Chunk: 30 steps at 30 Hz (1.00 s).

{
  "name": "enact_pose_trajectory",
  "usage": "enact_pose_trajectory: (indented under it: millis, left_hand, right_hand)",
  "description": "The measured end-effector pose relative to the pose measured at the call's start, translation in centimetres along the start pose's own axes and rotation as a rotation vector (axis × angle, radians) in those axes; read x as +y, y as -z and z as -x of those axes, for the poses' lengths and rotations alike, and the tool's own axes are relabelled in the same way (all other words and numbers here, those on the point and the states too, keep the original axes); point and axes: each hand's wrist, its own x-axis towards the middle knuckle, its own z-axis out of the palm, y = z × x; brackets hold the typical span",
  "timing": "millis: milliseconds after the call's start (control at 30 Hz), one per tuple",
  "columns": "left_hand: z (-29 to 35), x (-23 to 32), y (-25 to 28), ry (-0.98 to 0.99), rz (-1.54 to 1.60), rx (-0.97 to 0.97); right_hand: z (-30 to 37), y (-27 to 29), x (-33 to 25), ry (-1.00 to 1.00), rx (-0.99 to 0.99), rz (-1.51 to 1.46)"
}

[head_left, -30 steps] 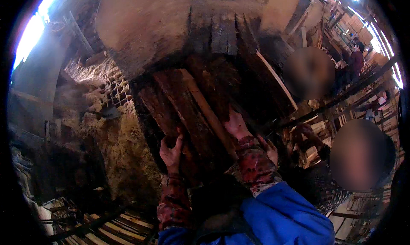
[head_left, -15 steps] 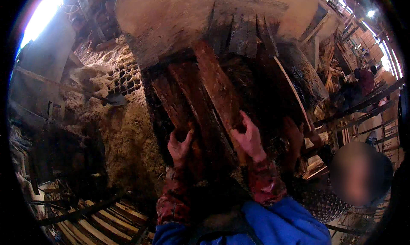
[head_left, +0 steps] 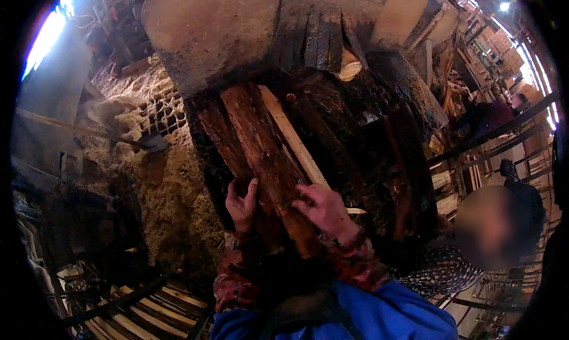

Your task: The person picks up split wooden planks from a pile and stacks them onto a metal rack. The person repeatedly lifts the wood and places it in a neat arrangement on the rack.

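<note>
Rough earthen walls fill the frame's left. At centre, the left hand (head_left: 242, 202) and right hand (head_left: 323, 209) each curl around a reddish split log (head_left: 264, 156) angled into a dark kiln mouth (head_left: 355, 132); seemingly mid-loading, needing a steady push.

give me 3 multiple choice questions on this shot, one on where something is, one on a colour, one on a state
1. Where is the other person? A lower right B upper left C top centre
2. What colour is the thin strip among the logs? A pale B black C green
3. How are the hands? A on the logs B hanging free C in pockets

A: the other person sits at lower right.
A: the strip is pale beside the reddish-brown logs.
A: the left hand and right hand both press on the logs.
</note>
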Motion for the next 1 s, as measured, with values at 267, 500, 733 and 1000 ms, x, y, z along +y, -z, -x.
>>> enact_pose_trajectory:
  millis: [267, 500, 733, 1000]
  left_hand:
    - [-1.5, -3.5, 1.3, 0.184, 0.732, -0.152]
    - [-0.5, -0.3, -0.5, -0.081, 0.240, -0.015]
    - [2.7, 13.0, -2.4, 0.218, -0.307, 0.101]
    - [1.0, 4.5, -0.3, -0.492, -0.956, 0.245]
  right_hand:
    - [3.6, 1.9, 14.6, -0.209, 0.336, 0.611]
    - [5.4, 1.6, 16.4, -0.380, 0.301, -0.216]
    - [4.6, 1.6, 12.1, -0.304, 0.261, -0.373]
    - [6.5, -2.2, 10.0, -0.148, 0.229, -0.260]
